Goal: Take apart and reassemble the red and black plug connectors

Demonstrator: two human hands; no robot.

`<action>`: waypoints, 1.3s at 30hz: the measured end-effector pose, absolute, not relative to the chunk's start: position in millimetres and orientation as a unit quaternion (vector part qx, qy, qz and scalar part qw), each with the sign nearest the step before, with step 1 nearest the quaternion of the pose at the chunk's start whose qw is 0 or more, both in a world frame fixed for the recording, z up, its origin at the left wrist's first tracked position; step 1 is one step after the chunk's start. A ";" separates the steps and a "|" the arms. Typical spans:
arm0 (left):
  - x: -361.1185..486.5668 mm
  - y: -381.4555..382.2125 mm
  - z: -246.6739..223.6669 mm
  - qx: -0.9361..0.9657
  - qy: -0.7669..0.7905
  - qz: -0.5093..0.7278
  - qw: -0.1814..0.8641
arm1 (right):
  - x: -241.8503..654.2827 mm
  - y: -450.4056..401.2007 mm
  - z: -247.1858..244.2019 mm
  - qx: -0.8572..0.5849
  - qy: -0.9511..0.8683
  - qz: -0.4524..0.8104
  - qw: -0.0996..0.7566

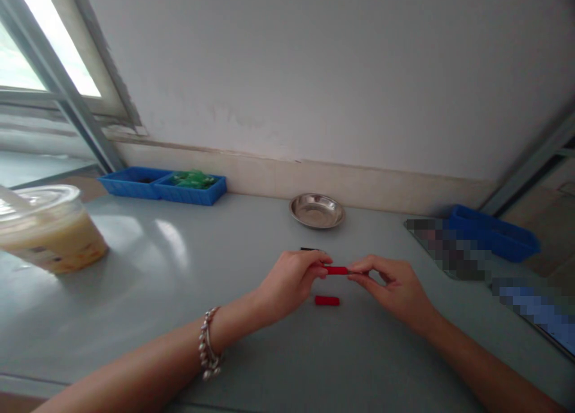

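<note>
On my screen I see the left hand [291, 278] gripping a red piece [336, 270] between both hands; a loose red piece [327, 301] lies nearer the camera on the table [251, 239]; the right hand [393, 284] pinches a thin bit [352, 273] at the gripped one's right end.

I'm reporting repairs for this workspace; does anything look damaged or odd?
Yes, the wall: its edge beside the window looks rough and patchy, and faint smudges mark it above the pale lower strip.

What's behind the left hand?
A thin dark piece peeks out beyond the left hand, with the metal dish farther back. The hand seems to hide that piece's near side.
</note>
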State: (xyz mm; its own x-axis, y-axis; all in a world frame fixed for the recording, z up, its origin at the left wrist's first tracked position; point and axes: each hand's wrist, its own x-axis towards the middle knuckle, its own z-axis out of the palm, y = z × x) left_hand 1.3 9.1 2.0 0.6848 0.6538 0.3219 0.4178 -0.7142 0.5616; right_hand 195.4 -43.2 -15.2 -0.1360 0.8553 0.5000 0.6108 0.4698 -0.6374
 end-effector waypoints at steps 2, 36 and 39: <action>0.1 12.8 5.3 0.875 0.312 0.243 0.280 | 197.7 -44.1 -13.3 -0.480 -0.750 0.105 0.444; -7.8 20.8 9.3 0.926 0.361 0.085 0.064 | 256.5 -10.4 -39.2 -0.635 -0.746 -0.037 0.196; -8.4 21.7 6.8 0.926 0.361 0.090 0.059 | 257.5 -10.0 -40.5 -0.637 -0.748 -0.029 0.187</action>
